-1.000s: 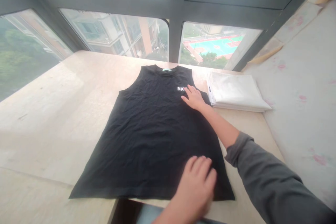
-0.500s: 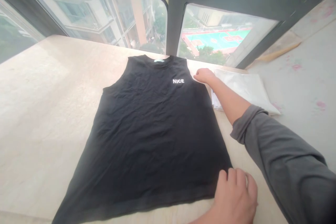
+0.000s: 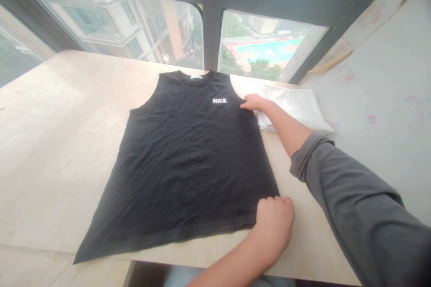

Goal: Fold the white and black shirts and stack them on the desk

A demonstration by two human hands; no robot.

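A black sleeveless shirt (image 3: 191, 157) lies spread out on the pale stone sill, its neckline toward the window and white "NICE" lettering on the upper right of its chest. At the shirt's lower right corner, my left hand (image 3: 275, 219) is closed on the hem, fingers curled under or hidden from view. Farther up, the thumb and fingers of my right hand (image 3: 252, 102) pinch the shirt's edge at the base of the right armhole.
Right of the shirt, a white plastic package (image 3: 296, 110) lies beside my right forearm. Grey window frames (image 3: 211, 36) border the sill's far edge. A flower-patterned wall (image 3: 377, 112) stands on the right. The sill's near edge crosses below the shirt.
My right hand has closed on the armhole edge, where it was just beside it. My left hand's fingers have curled in at the hem corner. The view has shifted, showing the sill's near edge.
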